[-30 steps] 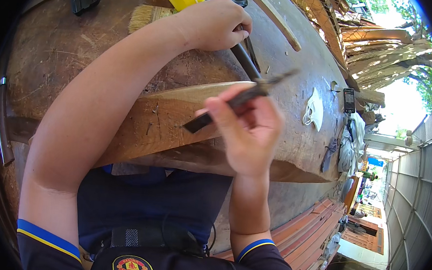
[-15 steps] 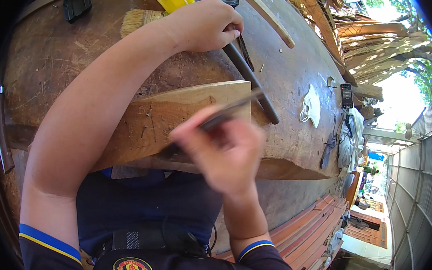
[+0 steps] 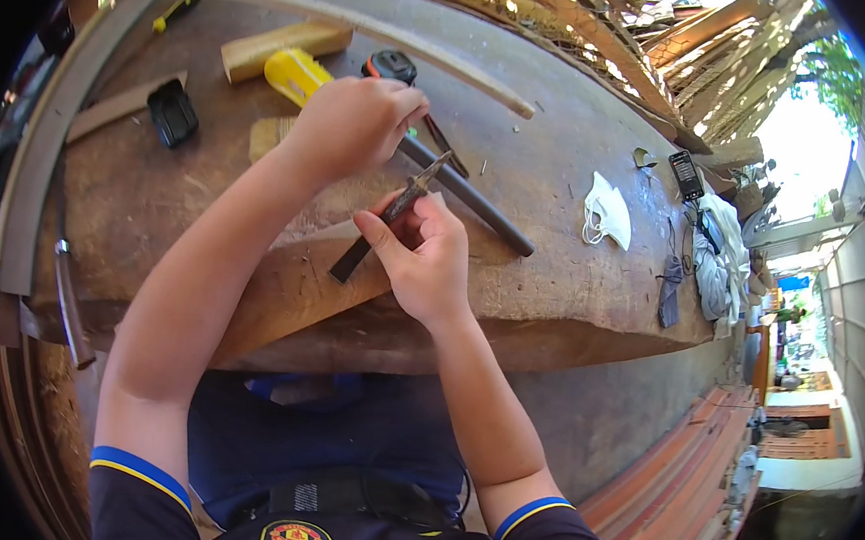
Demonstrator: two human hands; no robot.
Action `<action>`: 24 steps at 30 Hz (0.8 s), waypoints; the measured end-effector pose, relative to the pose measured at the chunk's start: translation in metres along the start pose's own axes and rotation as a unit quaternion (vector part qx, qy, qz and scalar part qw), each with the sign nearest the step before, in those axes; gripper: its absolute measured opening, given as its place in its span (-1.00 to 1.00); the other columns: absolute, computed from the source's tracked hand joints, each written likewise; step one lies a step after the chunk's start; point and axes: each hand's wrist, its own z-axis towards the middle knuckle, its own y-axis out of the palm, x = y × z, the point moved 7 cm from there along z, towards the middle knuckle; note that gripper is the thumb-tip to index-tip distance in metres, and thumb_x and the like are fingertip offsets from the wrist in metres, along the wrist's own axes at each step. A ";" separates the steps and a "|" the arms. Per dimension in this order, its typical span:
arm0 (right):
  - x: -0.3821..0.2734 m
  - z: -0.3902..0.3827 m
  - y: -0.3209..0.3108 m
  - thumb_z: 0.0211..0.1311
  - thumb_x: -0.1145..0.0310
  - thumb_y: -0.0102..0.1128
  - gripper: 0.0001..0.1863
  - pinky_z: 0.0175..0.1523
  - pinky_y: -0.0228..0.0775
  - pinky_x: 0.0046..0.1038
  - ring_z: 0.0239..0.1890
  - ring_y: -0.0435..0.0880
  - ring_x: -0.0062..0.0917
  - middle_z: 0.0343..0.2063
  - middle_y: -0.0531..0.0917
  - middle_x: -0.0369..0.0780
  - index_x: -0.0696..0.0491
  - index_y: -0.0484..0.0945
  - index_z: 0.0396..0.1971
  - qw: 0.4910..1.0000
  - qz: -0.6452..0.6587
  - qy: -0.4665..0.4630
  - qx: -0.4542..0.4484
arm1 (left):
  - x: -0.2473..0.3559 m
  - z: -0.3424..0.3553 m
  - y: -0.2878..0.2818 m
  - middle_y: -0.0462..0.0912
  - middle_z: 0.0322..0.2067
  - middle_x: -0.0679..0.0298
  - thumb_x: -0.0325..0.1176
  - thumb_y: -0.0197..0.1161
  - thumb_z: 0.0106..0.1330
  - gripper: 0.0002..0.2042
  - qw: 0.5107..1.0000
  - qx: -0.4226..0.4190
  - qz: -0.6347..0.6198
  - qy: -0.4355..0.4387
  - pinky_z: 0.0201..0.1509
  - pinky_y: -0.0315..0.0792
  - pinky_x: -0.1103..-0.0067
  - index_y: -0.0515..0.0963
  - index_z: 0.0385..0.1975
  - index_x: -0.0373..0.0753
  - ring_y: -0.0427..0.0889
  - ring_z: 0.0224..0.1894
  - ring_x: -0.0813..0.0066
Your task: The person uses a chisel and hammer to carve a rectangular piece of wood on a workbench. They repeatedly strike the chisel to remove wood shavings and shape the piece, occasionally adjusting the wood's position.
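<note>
My right hand (image 3: pixel 432 270) is closed around a dark metal chisel (image 3: pixel 394 207). Its flat end points down and toward me, and the narrow pointed tang sticks out beyond my fingers. Under it lies a wooden board (image 3: pixel 280 295) with nail-like bits on its face, near the table's front edge. My left hand (image 3: pixel 357 124) is bent over the far side, fingertips pinched together at the upper end of a dark round rod (image 3: pixel 482 205). Whatever sits between those fingertips is hidden. Below the left hand a brush (image 3: pixel 266 138) is partly covered, with a yellow-handled tool (image 3: pixel 294 75) beyond.
A tape measure (image 3: pixel 391 65), a wooden block (image 3: pixel 283 47) and a long wooden strip (image 3: pixel 369 27) lie farther back. At left are a black plastic case (image 3: pixel 172 111) and a curved-handled saw or knife (image 3: pixel 69 305). A white mask (image 3: pixel 609 212) and a phone (image 3: pixel 686 174) lie right.
The view has shifted, showing more of the table's left and back. My right hand, blurred before, is now steady, with the chisel's tang near the rod. My left hand stays pinched by the rod's end.
</note>
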 end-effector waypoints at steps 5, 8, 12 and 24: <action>0.003 0.004 -0.001 0.18 0.35 0.36 -0.80 -0.38 0.29 -0.68 -0.51 0.46 -0.81 -0.55 0.57 -0.40 0.12 0.54 -0.36 1.000 -0.027 0.006 -0.001 | 0.020 -0.031 -0.047 0.51 -0.67 0.10 -0.13 0.13 0.34 -0.67 0.995 -0.072 0.048 -0.047 -0.48 0.37 0.23 0.48 -0.60 -0.21 0.55 -0.55 0.03; -0.010 -0.002 -0.006 0.18 0.33 0.36 -0.79 -0.40 0.29 -0.67 -0.52 0.47 -0.81 -0.57 0.57 -0.40 0.13 0.53 -0.37 0.997 -0.069 0.012 0.011 | 0.026 -0.079 -0.085 0.53 -0.70 0.10 0.00 0.18 0.27 -0.59 0.980 -0.131 0.083 -0.123 -0.48 0.40 0.26 0.53 -0.64 -0.23 0.57 -0.56 0.06; 0.000 0.004 0.002 0.17 0.32 0.36 -0.79 -0.41 0.28 -0.67 -0.54 0.45 -0.81 -0.59 0.56 -0.40 0.12 0.53 -0.40 0.997 -0.050 -0.050 0.014 | 0.069 -0.127 -0.125 0.63 -0.36 0.18 -0.13 0.27 0.16 -0.74 0.986 -0.127 0.103 -0.036 -0.34 0.41 0.36 0.60 -0.27 -0.16 0.59 -0.31 0.19; 0.000 0.000 -0.019 0.15 0.29 0.35 -0.77 -0.46 0.26 -0.58 -0.62 0.43 -0.70 -0.68 0.52 -0.35 0.14 0.54 -0.43 0.992 -0.080 -0.078 0.054 | 0.103 -0.082 -0.149 0.50 0.09 0.05 -0.25 0.17 0.28 -0.70 0.955 -0.118 0.251 -0.104 0.23 0.20 0.08 0.56 -0.03 -0.18 0.43 0.17 0.13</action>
